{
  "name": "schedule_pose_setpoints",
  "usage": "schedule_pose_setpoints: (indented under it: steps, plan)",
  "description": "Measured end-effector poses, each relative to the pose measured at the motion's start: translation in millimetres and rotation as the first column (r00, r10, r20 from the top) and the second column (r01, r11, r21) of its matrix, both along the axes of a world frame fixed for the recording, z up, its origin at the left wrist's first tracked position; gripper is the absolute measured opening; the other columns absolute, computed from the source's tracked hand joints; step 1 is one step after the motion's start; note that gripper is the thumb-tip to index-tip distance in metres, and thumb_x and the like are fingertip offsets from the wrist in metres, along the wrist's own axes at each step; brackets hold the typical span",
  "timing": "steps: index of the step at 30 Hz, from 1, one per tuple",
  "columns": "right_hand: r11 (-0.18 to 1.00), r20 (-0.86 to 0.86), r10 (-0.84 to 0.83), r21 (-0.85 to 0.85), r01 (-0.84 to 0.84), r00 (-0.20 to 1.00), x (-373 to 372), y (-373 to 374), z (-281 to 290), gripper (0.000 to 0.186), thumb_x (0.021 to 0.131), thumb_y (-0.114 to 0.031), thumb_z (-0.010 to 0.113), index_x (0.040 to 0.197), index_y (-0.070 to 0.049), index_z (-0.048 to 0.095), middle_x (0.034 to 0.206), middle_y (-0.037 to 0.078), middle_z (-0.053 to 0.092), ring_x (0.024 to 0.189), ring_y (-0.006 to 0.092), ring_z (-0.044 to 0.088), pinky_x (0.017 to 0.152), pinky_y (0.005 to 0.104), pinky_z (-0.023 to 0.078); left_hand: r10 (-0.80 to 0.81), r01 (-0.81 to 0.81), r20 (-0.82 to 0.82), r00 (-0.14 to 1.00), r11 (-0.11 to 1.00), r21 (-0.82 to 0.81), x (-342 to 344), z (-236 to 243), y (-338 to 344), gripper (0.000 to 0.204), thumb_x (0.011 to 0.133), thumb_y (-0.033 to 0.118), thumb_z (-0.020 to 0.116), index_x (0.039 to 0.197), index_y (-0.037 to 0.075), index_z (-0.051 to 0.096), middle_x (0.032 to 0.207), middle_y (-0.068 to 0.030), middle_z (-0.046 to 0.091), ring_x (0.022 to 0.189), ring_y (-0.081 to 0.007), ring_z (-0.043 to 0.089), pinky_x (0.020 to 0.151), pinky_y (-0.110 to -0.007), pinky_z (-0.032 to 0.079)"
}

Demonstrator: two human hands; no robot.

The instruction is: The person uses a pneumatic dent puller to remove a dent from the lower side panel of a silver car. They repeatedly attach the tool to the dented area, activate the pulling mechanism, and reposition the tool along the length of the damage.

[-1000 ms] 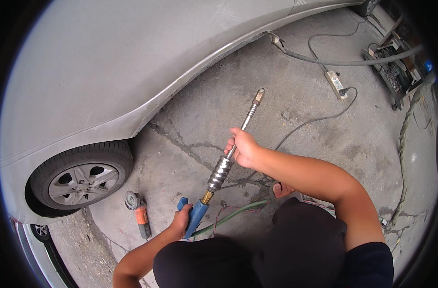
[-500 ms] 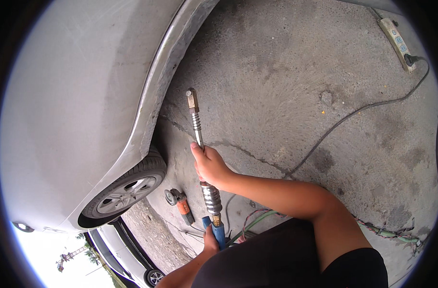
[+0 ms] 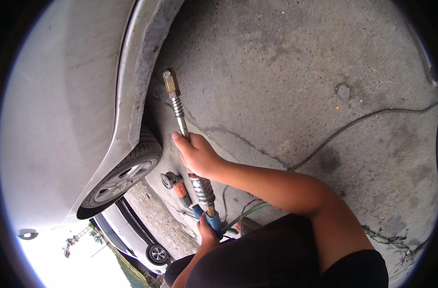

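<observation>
Concrete floor point(image 3: 286, 81), right hand point(image 3: 199, 156) round shaft point(image 3: 182, 126)

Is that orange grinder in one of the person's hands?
No, the orange grinder lies on the ground, while the left hand and right hand both grip the long metal tool.

orange grinder point(image 3: 181, 191) on concrete point(image 3: 276, 86), dark cable point(image 3: 391, 110), white parked car point(image 3: 136, 234)

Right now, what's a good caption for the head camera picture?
Left hand and right hand grip a slide hammer beside a silver car; angle grinder on concrete.
</observation>
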State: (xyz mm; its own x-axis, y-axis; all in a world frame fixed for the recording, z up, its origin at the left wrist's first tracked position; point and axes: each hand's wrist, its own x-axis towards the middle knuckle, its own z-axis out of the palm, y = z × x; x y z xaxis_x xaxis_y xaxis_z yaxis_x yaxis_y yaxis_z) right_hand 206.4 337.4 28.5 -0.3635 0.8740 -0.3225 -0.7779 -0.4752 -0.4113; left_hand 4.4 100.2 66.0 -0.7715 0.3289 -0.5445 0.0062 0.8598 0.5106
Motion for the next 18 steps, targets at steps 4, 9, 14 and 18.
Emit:
schedule_pose_setpoints:
  steps: [4, 9, 14, 18]
  plan:
    - [0.998, 0.170, -0.037, 0.063, 0.026, 0.985, -14, -4, -2, 0.046, 0.100, -0.044, 0.048, 0.071, -0.008, 0.044, 0.055, -0.001, 0.043, 0.046, 0.0109, 0.042, 0.043, 0.0309, 0.036, 0.049, -0.049, -0.007, 0.999, 0.999, 0.013, -37, -28, -19, 0.049, 0.089, 0.041, 0.056, 0.115, 0.000, 0.051, 0.096, -0.0127, 0.059, 0.079, -0.0242, 0.061, 0.070, -0.039, 0.052]
    - [0.993, 0.278, -0.059, 0.115, 0.028, 0.959, -21, -6, -6, 0.050, 0.096, -0.043, 0.052, 0.075, 0.002, 0.053, 0.060, 0.015, 0.055, 0.058, 0.0288, 0.055, 0.057, 0.0421, 0.042, 0.039, -0.039, 0.001, 0.999, 0.999, 0.033, -44, -43, -15, 0.045, 0.088, 0.042, 0.056, 0.113, 0.005, 0.055, 0.089, -0.0092, 0.059, 0.075, -0.0226, 0.060, 0.064, -0.038, 0.050]
    - [0.990, 0.345, -0.073, 0.140, 0.026, 0.936, -24, -3, -5, 0.048, 0.097, -0.042, 0.051, 0.078, 0.002, 0.052, 0.063, 0.017, 0.057, 0.060, 0.0303, 0.057, 0.059, 0.0431, 0.043, 0.056, -0.057, 0.037, 0.998, 0.998, 0.024, -46, -46, -8, 0.043, 0.090, 0.044, 0.052, 0.112, 0.007, 0.055, 0.088, -0.0082, 0.059, 0.074, -0.0217, 0.061, 0.061, -0.036, 0.051]
    - [0.987, 0.332, -0.057, 0.159, 0.004, 0.942, -21, 1, 2, 0.045, 0.099, -0.040, 0.049, 0.077, -0.002, 0.049, 0.061, 0.009, 0.051, 0.058, 0.0201, 0.049, 0.057, 0.0390, 0.039, 0.022, -0.026, 0.086, 0.996, 0.999, 0.047, -58, -48, -11, 0.042, 0.093, 0.043, 0.048, 0.114, 0.007, 0.055, 0.091, -0.0078, 0.060, 0.076, -0.0212, 0.061, 0.063, -0.036, 0.051]
